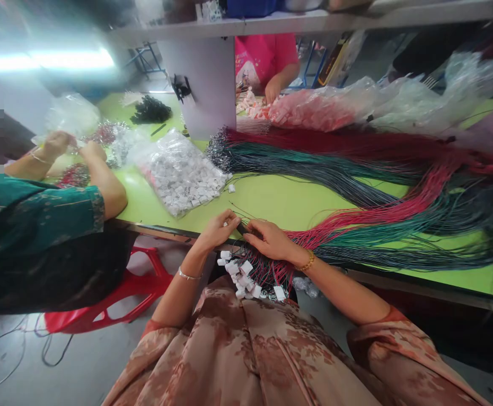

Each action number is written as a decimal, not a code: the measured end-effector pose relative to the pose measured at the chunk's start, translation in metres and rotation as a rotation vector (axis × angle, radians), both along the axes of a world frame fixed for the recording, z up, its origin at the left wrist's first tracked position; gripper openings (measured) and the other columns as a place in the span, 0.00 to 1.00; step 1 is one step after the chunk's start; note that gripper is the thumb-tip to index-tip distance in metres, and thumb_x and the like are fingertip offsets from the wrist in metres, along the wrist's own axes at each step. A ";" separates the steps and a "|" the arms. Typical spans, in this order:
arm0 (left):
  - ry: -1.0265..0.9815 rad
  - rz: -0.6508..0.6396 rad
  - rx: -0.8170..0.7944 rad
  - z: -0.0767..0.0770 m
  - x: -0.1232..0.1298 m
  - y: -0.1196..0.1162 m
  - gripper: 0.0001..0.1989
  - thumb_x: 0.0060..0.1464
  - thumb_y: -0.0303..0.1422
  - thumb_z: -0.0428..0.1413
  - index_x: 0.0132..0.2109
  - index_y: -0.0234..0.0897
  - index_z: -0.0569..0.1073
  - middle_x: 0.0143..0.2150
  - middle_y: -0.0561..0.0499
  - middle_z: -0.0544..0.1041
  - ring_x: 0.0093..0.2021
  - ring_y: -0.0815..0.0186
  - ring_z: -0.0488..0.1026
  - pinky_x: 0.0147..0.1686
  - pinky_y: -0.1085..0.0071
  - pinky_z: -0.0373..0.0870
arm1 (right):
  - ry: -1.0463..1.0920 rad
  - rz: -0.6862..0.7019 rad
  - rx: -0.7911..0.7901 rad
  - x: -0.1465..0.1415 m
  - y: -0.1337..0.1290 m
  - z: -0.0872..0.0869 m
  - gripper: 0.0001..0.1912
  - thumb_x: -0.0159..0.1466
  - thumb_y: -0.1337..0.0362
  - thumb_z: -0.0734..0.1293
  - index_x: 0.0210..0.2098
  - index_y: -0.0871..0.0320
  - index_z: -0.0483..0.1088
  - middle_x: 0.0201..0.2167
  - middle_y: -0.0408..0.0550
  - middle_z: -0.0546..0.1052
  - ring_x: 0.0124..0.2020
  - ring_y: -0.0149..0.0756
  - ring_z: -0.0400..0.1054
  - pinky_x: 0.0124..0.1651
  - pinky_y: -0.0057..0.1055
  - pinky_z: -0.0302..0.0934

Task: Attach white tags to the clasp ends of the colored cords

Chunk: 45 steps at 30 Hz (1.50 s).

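Close together at the table's front edge, both my hands work over a bunch of wires. My left hand (220, 230) is closed in a pinch, and what lies in its fingertips is too small to make out. Thumb and fingers of my right hand (267, 239) are closed on a small dark piece (242, 228), which points toward the left fingertips. Thin dark wire ends stick out beyond the fingers. Below my hands, white plug housings (245, 269) on dark and red wires hang over my lap. Red wires (356, 221) and green wires (365, 235) run rightward from my right hand.
A clear bag of white housings (189, 175) lies ahead on the green table (145, 197). Long wire bundles (314, 160) stretch across the right. At left, a co-worker's hands (56, 144) handle small parts beside a red stool (145, 282). Opposite, another person's hand (273, 90) touches pink pieces.
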<state>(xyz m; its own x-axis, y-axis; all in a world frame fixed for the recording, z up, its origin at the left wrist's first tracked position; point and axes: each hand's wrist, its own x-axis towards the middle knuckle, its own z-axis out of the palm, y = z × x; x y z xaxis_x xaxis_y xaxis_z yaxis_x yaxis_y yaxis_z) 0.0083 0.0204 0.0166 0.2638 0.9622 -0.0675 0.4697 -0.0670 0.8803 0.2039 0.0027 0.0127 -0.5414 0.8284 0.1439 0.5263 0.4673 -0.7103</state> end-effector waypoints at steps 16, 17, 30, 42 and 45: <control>-0.449 0.128 -0.163 -0.013 0.010 0.008 0.14 0.53 0.42 0.56 0.31 0.38 0.62 0.21 0.59 0.59 0.22 0.74 0.56 0.25 0.74 0.54 | 0.073 0.055 0.102 0.010 -0.003 -0.011 0.07 0.66 0.60 0.60 0.36 0.56 0.64 0.33 0.49 0.72 0.34 0.38 0.63 0.39 0.35 0.57; -0.422 0.110 -0.166 -0.013 0.009 0.009 0.13 0.54 0.41 0.55 0.32 0.37 0.63 0.22 0.59 0.60 0.22 0.73 0.56 0.26 0.74 0.54 | 0.090 0.068 0.102 0.011 -0.003 -0.011 0.07 0.66 0.60 0.60 0.37 0.56 0.64 0.33 0.49 0.72 0.34 0.38 0.63 0.40 0.35 0.57; 0.241 -0.125 0.169 0.033 0.004 -0.008 0.09 0.59 0.33 0.47 0.31 0.39 0.62 0.25 0.54 0.65 0.28 0.68 0.61 0.31 0.70 0.56 | 0.149 0.014 0.025 0.008 -0.005 -0.018 0.10 0.67 0.56 0.60 0.38 0.56 0.65 0.33 0.49 0.72 0.34 0.37 0.63 0.39 0.35 0.58; -0.347 -0.017 -0.052 -0.005 0.013 -0.006 0.20 0.58 0.52 0.48 0.31 0.40 0.58 0.22 0.58 0.55 0.23 0.71 0.52 0.25 0.72 0.51 | 0.071 -0.072 0.052 0.006 -0.004 -0.014 0.05 0.65 0.63 0.61 0.38 0.57 0.66 0.35 0.49 0.74 0.35 0.38 0.65 0.40 0.34 0.58; -0.350 0.000 -0.025 -0.003 0.014 -0.009 0.21 0.57 0.52 0.50 0.31 0.39 0.59 0.22 0.58 0.57 0.23 0.71 0.54 0.25 0.72 0.53 | 0.087 -0.106 0.111 0.007 -0.009 -0.006 0.08 0.65 0.63 0.62 0.43 0.57 0.67 0.39 0.51 0.76 0.37 0.39 0.68 0.41 0.34 0.60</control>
<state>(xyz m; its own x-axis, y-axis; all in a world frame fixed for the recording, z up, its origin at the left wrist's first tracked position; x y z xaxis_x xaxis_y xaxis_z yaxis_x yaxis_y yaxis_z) 0.0223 0.0119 0.0131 0.2752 0.9614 0.0036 0.1395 -0.0437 0.9893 0.2109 -0.0068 0.0069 -0.4332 0.8566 0.2803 0.5157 0.4906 -0.7024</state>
